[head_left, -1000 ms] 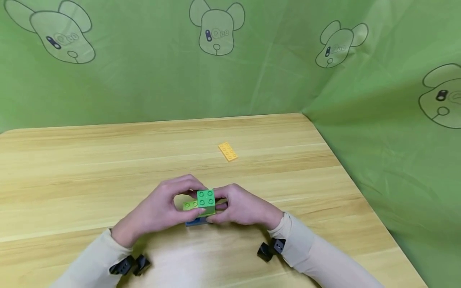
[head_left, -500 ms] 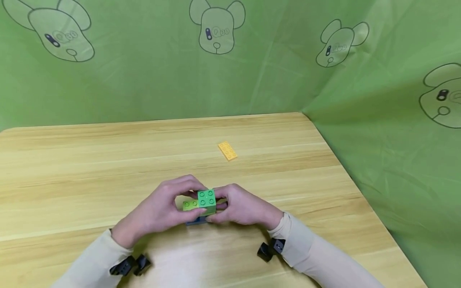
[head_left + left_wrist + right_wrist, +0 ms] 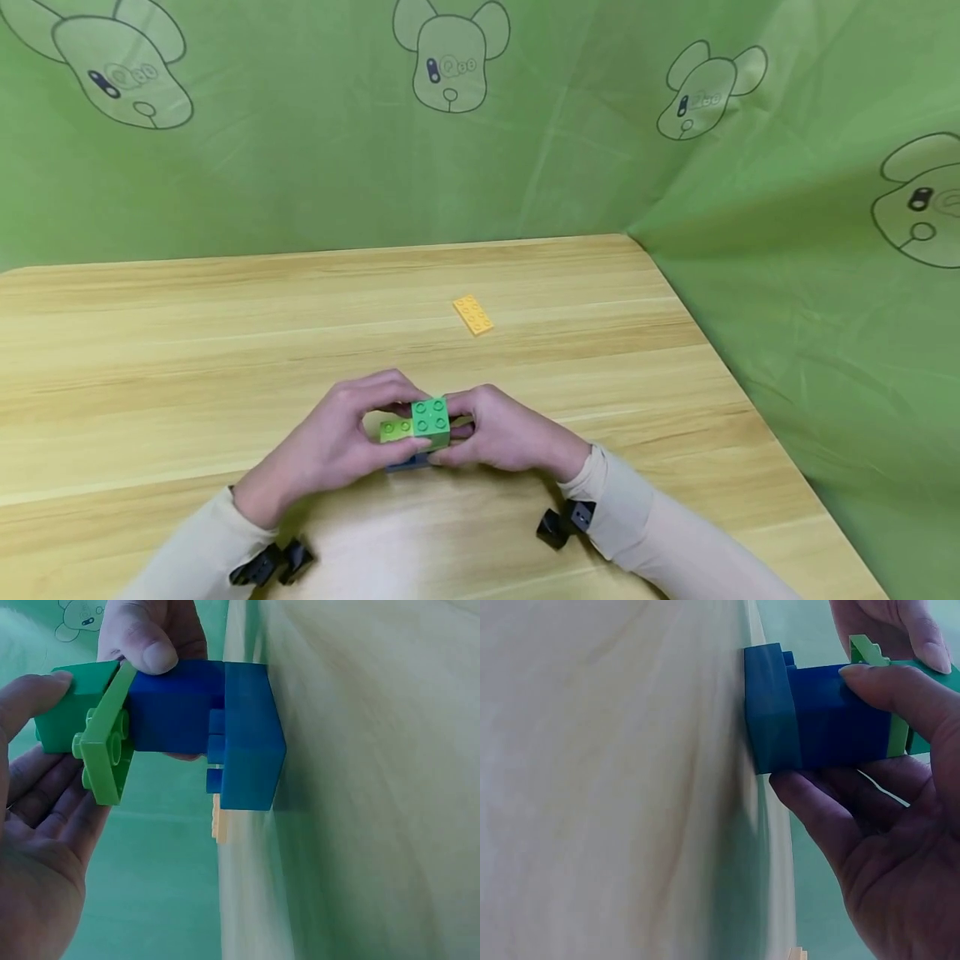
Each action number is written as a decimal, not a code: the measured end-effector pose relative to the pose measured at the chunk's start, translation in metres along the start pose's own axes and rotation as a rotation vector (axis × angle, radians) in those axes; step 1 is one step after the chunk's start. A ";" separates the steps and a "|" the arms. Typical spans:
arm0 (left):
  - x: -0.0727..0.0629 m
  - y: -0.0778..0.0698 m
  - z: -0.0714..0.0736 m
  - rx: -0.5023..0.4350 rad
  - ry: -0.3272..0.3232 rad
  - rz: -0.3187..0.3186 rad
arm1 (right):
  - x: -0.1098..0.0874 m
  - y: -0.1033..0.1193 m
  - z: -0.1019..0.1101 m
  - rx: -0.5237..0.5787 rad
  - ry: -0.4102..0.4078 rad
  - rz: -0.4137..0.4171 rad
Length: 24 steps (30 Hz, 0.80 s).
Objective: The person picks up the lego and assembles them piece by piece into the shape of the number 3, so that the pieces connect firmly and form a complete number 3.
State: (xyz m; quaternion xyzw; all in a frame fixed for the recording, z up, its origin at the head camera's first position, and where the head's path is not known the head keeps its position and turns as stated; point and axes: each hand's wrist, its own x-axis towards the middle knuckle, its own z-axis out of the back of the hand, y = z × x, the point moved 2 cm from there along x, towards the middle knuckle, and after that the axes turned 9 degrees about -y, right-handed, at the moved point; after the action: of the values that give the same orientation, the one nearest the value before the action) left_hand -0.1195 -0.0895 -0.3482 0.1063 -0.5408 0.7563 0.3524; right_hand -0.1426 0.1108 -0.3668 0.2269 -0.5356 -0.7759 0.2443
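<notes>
A small stack of toy building bricks stands on the table between the hands. Lowest is a blue brick, with a dark blue brick on its right part in the head view. Above lies a light green plate, its free end jutting left. A green brick tops the plate's right end; a thin dark line shows between them in the right wrist view. My left hand pinches the green brick between thumb and fingers. My right hand grips the dark blue brick, thumb on its near side.
An orange studded plate lies flat on the wooden table, beyond the hands. Green cloth with printed bear heads hangs behind the table and along its right side.
My left hand and wrist have shifted slightly, and the green brick sits a touch lower in the head view. My right hand keeps its grip with hardly any movement.
</notes>
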 end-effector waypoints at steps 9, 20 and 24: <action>-0.001 -0.001 -0.002 0.065 0.009 -0.041 | 0.000 0.003 -0.001 -0.051 0.001 0.037; 0.000 -0.002 -0.002 0.117 0.043 -0.033 | -0.002 0.000 0.000 -0.055 0.017 0.030; 0.001 -0.002 -0.001 0.107 0.044 -0.020 | -0.002 0.001 0.001 -0.049 0.018 0.034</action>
State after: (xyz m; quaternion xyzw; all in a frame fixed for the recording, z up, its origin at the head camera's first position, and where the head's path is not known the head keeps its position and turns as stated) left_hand -0.1184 -0.0879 -0.3466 0.1138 -0.4904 0.7829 0.3656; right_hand -0.1415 0.1118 -0.3653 0.2187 -0.5180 -0.7823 0.2679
